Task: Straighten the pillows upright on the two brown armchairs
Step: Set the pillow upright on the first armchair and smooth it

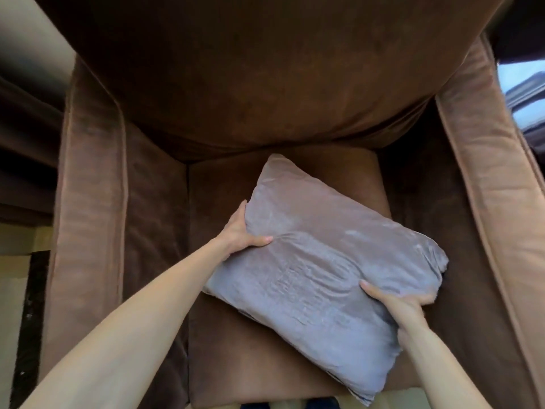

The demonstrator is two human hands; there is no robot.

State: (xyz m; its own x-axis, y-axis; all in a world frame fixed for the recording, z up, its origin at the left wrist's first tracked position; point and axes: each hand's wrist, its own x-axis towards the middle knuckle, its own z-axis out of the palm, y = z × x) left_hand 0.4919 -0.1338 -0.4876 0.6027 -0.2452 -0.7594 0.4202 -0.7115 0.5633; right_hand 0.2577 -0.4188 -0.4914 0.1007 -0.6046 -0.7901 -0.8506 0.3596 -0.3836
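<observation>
Both hands grip the pillow [318, 258] over the armchair [236, 84] seat: left hand [241, 231] at 9 o'clock, right hand [398, 302] at 5, each with its thumb pressed on top.

Dark brown curtains [23, 137] hang in folds on the left, with a pale wall [35, 33] above them. Light floor [11, 290] lower left with a dark rug edge [32, 305]. Top right there's a bright window [522, 90], daylight coming in.
</observation>
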